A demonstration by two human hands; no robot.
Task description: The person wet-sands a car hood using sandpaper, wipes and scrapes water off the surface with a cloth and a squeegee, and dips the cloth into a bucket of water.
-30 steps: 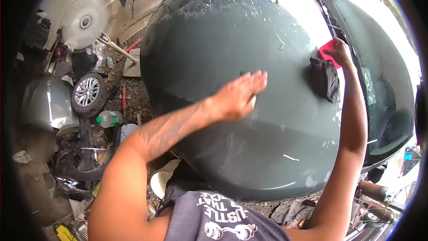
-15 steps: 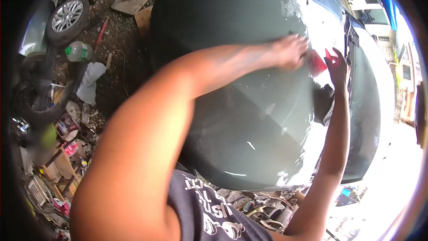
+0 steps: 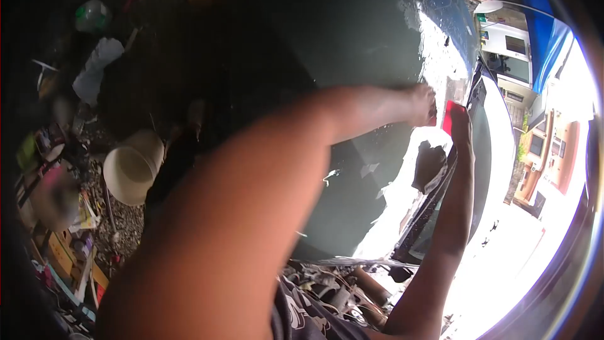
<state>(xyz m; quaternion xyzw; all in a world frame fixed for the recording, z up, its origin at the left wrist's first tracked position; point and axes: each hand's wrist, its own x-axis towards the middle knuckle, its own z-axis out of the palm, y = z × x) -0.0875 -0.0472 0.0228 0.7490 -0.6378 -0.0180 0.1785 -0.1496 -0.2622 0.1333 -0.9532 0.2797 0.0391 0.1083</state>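
Note:
A dark grey-green car hood [image 3: 358, 44] fills the middle of the view, with bright glare and wet-looking streaks near its windshield edge. My left hand [image 3: 423, 106] is closed low over the hood. Its fingers are curled and blurred, and what they hold, if anything, is hidden. Just beside it, my right hand [image 3: 462, 127] grips a flat red piece [image 3: 451, 116] near the windshield edge; its exact kind does not show. A dark crumpled cloth-like bundle [image 3: 431, 167] lies on the hood below both hands.
A pale bucket [image 3: 133, 167] stands at the left on cluttered ground. Beyond it are a plastic bottle [image 3: 94, 16] and a grey cloth [image 3: 97, 69]. Scrap parts [image 3: 340, 293] lie along the near side of the car. A blue tarp [image 3: 547, 44] hangs at the far right.
My view has shifted, bringing the bucket in at the left. My right hand has gone from spread fingers near the red to a closed grip on the red piece. My left hand remains over the hood.

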